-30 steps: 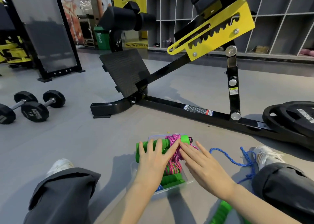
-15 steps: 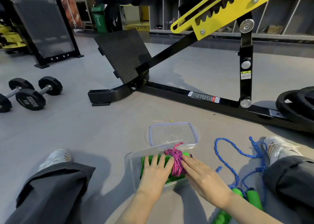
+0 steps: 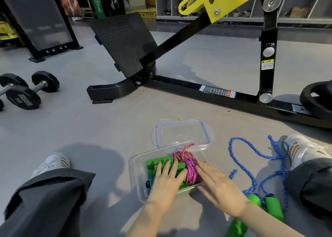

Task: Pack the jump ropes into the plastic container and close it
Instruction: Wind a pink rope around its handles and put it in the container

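Note:
A clear plastic container [image 3: 139,166] sits on the floor between my legs. Inside it lies a pink jump rope [image 3: 188,165] wound round its green handles [image 3: 161,162]. My left hand [image 3: 166,181] presses flat on the green handles with straight fingers. My right hand [image 3: 218,186] lies flat against the pink bundle and the container's right side. The clear lid [image 3: 181,131] with a purple seal lies just beyond the container. A blue jump rope [image 3: 251,165] with green handles [image 3: 273,207] lies loose on the floor to the right.
A black and yellow gym bench frame [image 3: 206,91] crosses the floor beyond the lid. Dumbbells [image 3: 23,94] lie at the left, weight plates [image 3: 316,100] at the right. My legs in dark trousers flank the container.
The pink rope bundle has gone down from above the container into it under both hands. The view has tilted down, bringing the lid and the blue rope into sight.

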Motion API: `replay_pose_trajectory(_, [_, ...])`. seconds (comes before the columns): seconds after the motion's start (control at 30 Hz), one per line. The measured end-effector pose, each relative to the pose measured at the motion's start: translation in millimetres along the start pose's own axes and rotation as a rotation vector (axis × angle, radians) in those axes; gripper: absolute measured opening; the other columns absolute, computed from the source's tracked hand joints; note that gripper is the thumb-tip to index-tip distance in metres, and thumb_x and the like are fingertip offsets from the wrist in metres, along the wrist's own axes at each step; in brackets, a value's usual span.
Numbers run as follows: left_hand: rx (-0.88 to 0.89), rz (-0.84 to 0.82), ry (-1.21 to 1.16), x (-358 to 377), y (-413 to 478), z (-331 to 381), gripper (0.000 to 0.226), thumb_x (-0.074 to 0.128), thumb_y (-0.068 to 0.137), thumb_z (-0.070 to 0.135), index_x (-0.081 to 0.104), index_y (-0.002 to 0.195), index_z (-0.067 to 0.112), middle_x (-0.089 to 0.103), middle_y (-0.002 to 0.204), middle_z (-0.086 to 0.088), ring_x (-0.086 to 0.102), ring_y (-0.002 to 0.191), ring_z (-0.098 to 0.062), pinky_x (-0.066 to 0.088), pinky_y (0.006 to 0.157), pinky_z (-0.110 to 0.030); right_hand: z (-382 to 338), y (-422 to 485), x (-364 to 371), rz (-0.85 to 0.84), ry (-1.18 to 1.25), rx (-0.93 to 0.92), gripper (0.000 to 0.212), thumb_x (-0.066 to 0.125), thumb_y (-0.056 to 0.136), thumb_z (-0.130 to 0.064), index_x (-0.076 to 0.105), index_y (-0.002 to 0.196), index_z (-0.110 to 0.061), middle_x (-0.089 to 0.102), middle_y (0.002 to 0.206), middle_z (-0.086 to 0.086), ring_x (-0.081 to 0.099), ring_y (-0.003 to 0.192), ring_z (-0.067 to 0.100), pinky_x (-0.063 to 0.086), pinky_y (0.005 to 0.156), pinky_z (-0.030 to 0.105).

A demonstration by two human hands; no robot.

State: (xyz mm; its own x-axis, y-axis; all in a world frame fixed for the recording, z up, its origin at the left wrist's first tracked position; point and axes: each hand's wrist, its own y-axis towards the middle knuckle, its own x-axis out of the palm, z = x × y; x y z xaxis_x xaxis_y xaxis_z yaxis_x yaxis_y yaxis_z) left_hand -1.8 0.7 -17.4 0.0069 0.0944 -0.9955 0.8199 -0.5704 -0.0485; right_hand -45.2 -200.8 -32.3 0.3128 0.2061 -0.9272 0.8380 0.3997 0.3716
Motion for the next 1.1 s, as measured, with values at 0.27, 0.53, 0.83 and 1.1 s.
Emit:
replay_pose_trajectory(0.27, [0.116, -0.185, 0.135, -20.5, 3.4, -0.3, 0.067, 0.039, 0.096, -0.001, 0.008, 0.152, 0.018, -0.005, 0.156, -0.026, 0.007, 0.143, -0.045, 0.007, 0.117, -0.053, -5.3, 0.0, 17.8, -0.026, -0.025, 0.097, 0.058, 0.021, 0.098, -0.051, 0.042, 0.130, -0.008, 0.054, 0.134, 0.015, 0.053, 0.122, 0.026, 0.017, 0.115, 0.036])
replay_pose_trajectory(0.53, [0.061, -0.016, -0.107, -9.1, -5.8, 0.1, 0.042, 0.046, 0.078, 0.050, 0.075, 0.097, 0.026, 0.072, 0.107, -0.008, 0.071, 0.089, -0.022, 0.058, 0.075, -0.035, -6.2, -12.9, 26.1, -0.135, -0.105, 0.068, 0.068, 0.028, 0.093, -0.055, 0.041, 0.136, -0.004, 0.042, 0.143, 0.015, 0.040, 0.133, 0.028, 0.011, 0.115, 0.036])
replay_pose_trajectory(0.83, [-0.107, 0.165, -0.143, 23.2, -26.2, -8.7, 0.106, 0.087, 0.040, 0.059, 0.044, 0.128, 0.018, 0.067, 0.113, -0.012, 0.059, 0.107, -0.032, 0.050, 0.091, -0.044, -10.1, -0.8, 28.8, 0.001, -0.098, 0.121, 0.044, 0.033, 0.090, -0.039, 0.046, 0.114, -0.004, 0.064, 0.118, 0.019, 0.062, 0.111, 0.029, 0.012, 0.113, 0.035])
replay_pose_trajectory(1.1, [-0.062, 0.229, -0.167, 25.1, -30.5, -10.0, 0.093, 0.085, 0.044, 0.060, 0.049, 0.123, 0.028, 0.065, 0.100, -0.008, 0.048, 0.089, -0.023, 0.035, 0.082, -0.039, -4.8, -2.6, 31.1, -0.026, -0.037, 0.098, 0.047, 0.041, 0.083, -0.040, 0.045, 0.117, -0.007, 0.062, 0.123, 0.017, 0.059, 0.115, 0.028, 0.031, 0.111, 0.041])
